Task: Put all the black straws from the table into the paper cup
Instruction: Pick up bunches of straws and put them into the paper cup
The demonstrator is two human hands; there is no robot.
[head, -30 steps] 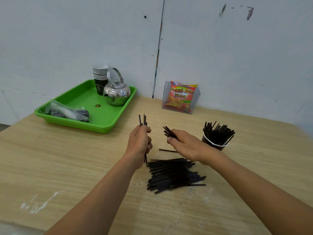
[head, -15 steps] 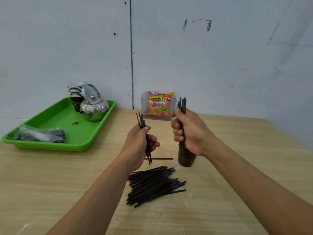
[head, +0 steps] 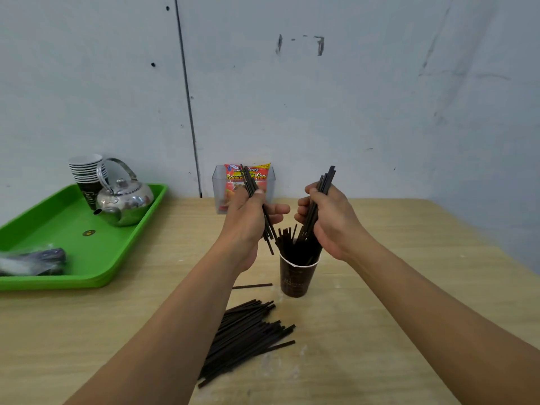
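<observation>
straws black | paper cup dark brown | tray green | kettle silver

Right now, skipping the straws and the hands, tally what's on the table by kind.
Green tray: 1
Metal kettle: 1
Cup stack: 1
Paper cup in use: 1
Snack pack: 1
Clear holder: 1
Plastic-wrapped bundle: 1
Total: 7

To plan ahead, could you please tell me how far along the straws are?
Done: some thin black straws stand in the dark paper cup. In hand: left hand and right hand each grip a bunch. Left: a pile and one stray straw on the wooden table.
</observation>
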